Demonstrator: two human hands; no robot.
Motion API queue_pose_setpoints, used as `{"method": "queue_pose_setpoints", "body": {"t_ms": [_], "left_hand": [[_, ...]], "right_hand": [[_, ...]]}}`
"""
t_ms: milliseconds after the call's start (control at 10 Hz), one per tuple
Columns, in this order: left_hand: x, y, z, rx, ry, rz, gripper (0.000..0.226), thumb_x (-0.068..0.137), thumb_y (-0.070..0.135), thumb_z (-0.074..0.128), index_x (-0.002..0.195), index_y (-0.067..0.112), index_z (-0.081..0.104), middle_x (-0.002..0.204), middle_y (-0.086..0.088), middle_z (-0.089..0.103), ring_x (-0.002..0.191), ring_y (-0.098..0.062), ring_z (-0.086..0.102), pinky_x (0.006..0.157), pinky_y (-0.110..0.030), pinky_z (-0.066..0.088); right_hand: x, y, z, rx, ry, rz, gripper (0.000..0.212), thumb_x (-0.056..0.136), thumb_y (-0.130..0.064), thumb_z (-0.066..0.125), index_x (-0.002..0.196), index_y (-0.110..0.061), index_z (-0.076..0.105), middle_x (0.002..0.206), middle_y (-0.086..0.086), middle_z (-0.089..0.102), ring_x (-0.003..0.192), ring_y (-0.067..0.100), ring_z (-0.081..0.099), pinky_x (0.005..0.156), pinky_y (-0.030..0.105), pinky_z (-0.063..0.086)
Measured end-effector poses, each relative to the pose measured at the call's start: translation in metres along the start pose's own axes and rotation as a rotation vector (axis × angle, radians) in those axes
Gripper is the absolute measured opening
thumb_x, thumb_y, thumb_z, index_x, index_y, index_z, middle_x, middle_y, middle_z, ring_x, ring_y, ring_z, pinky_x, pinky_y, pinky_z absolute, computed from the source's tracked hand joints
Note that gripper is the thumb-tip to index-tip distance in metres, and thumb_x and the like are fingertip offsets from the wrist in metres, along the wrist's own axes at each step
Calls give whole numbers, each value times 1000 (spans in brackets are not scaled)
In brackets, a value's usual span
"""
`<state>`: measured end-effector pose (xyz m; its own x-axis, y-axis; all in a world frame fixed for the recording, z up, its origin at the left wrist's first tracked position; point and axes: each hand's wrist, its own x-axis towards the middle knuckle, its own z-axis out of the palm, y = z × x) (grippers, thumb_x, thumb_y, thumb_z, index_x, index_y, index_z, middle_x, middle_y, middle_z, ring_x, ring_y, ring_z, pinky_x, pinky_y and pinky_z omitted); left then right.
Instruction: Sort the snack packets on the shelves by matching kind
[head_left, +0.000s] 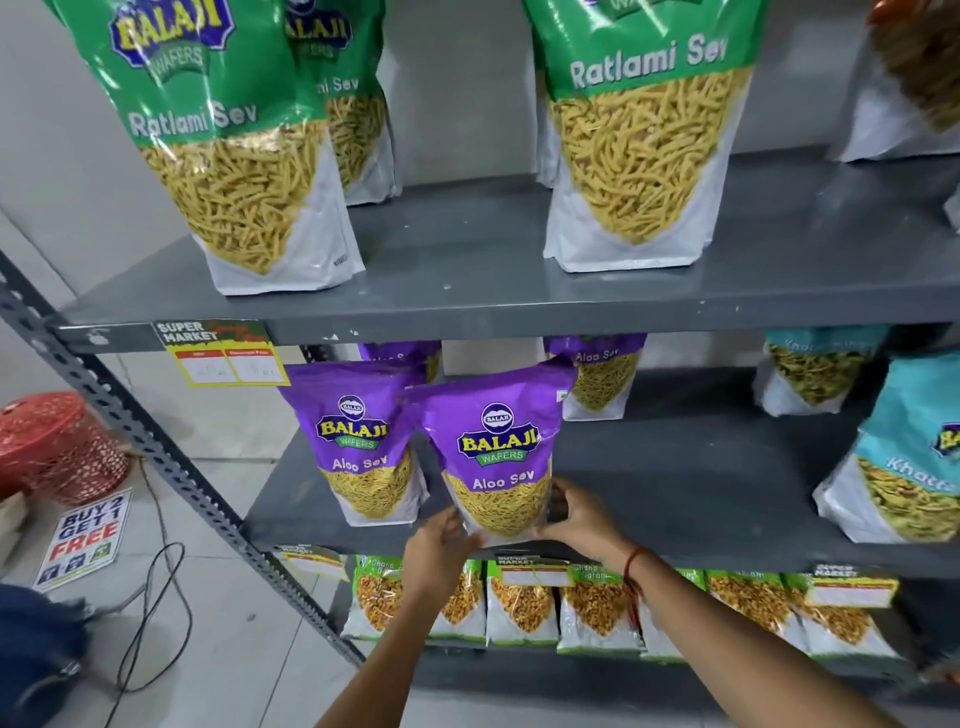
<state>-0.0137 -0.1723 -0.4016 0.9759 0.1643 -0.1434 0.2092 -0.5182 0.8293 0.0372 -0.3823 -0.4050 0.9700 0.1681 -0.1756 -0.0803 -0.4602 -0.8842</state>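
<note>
A purple Aloo Sev packet (496, 447) stands upright at the front edge of the middle shelf (675, 499). My left hand (441, 545) grips its lower left corner. My right hand (576, 519) grips its lower right side. Another purple Aloo Sev packet (358, 441) stands just to its left, and two more Aloo Sev packets (597, 374) stand behind. Green Ratlami Sev packets (644, 130) stand on the top shelf. Teal Khatta packets (904, 457) stand at the right of the middle shelf.
Green Chana packets (519, 597) line the lowest shelf. A slotted grey upright (156, 457) runs down the rack's left side. On the floor at left lie a red basket (57, 447), a "Buy 2 Get 1 Free" sign (83, 535) and a black cable (156, 613).
</note>
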Motion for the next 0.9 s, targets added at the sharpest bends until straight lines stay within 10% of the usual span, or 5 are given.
{"method": "queue_pose_setpoints", "body": {"t_ms": [200, 400, 900], "left_hand": [[5, 30, 48, 19, -83, 73, 34, 71, 36, 79, 103, 31, 68, 98, 12, 77, 86, 3, 70, 80, -33, 59], [7, 55, 86, 56, -158, 140, 38, 71, 44, 75, 106, 35, 66, 99, 15, 76, 89, 1, 70, 82, -33, 59], [-11, 59, 101, -72, -133, 72, 64, 78, 34, 76, 135, 25, 51, 127, 8, 64, 112, -10, 62, 87, -21, 49]], "right_hand": [[-23, 27, -55, -55, 89, 20, 61, 52, -33, 85, 106, -24, 58, 101, -6, 71, 91, 10, 67, 83, 35, 56], [-46, 42, -92, -57, 187, 44, 52, 59, -25, 85, 101, -28, 55, 89, -17, 65, 79, -10, 58, 58, 0, 43], [-67, 57, -90, 140, 285, 16, 84, 62, -24, 85, 132, -22, 39, 116, -10, 56, 109, 8, 53, 84, 18, 41]]}}
